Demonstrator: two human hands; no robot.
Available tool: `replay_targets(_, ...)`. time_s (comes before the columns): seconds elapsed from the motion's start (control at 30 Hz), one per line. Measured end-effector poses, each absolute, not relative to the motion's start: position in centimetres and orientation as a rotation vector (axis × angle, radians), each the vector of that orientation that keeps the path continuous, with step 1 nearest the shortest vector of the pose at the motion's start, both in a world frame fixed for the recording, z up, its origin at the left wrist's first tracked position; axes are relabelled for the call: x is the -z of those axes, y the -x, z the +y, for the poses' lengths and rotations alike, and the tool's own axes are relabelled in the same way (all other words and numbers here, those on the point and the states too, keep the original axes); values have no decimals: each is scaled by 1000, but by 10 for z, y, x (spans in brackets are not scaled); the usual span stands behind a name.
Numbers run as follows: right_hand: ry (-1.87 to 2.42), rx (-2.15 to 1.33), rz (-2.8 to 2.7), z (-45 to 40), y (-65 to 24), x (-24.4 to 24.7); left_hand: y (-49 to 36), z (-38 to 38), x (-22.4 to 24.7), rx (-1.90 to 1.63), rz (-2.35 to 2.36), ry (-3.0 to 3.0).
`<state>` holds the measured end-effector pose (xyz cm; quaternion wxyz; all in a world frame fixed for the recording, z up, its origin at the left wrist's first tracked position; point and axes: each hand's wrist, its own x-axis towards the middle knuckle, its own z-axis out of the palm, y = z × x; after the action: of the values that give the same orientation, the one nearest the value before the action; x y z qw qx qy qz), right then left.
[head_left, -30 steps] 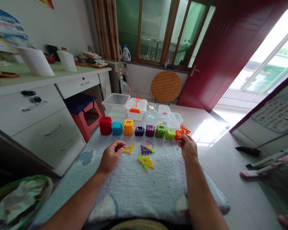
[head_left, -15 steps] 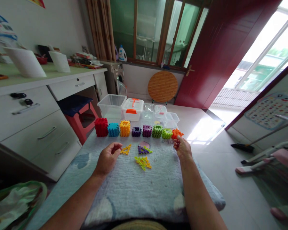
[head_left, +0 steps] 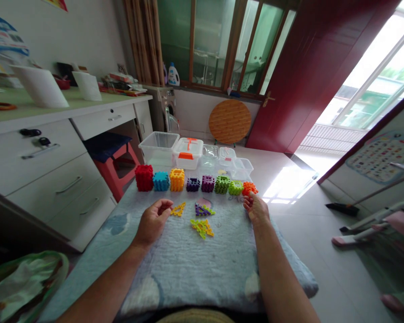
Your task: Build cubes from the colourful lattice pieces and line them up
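Observation:
My left hand [head_left: 153,220] rests on the cloth, fingers curled, with thumb and fingertips at the near corner of a yellow triangular plastic piece [head_left: 178,209]. My right hand [head_left: 256,209] has its fingers bent against the front of an orange interlocking-block cube [head_left: 249,188], the last in a row. Leftward in that row stand a light green cube [head_left: 236,187], a darker green one [head_left: 222,184], a purple one [head_left: 208,183], a navy one [head_left: 193,184], a yellow one [head_left: 177,180], a blue one [head_left: 161,181] and a red one [head_left: 144,178]. Purple and green triangles [head_left: 204,210] and yellow-green triangles [head_left: 202,228] lie between my hands.
Clear plastic boxes [head_left: 159,150], one with an orange-latched lid [head_left: 188,154], stand behind the row. The table has a pale blue quilted cloth [head_left: 188,273]. A desk with drawers [head_left: 63,179], a red stool [head_left: 116,168] and a waste basket [head_left: 62,264] are at left.
The whole view has shifted slightly. The orange cube sits a little straighter against my right fingers. My left hand and the triangles stay as they were.

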<state>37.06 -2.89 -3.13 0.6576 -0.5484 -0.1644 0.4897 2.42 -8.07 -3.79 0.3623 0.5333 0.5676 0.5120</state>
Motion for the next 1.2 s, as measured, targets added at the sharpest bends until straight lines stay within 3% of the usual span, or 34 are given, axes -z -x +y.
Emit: replay_targets(1.2, 1298, -1086, -252, 1, -381, 11, -23, -80, 40, -1305, 1456, -1402)
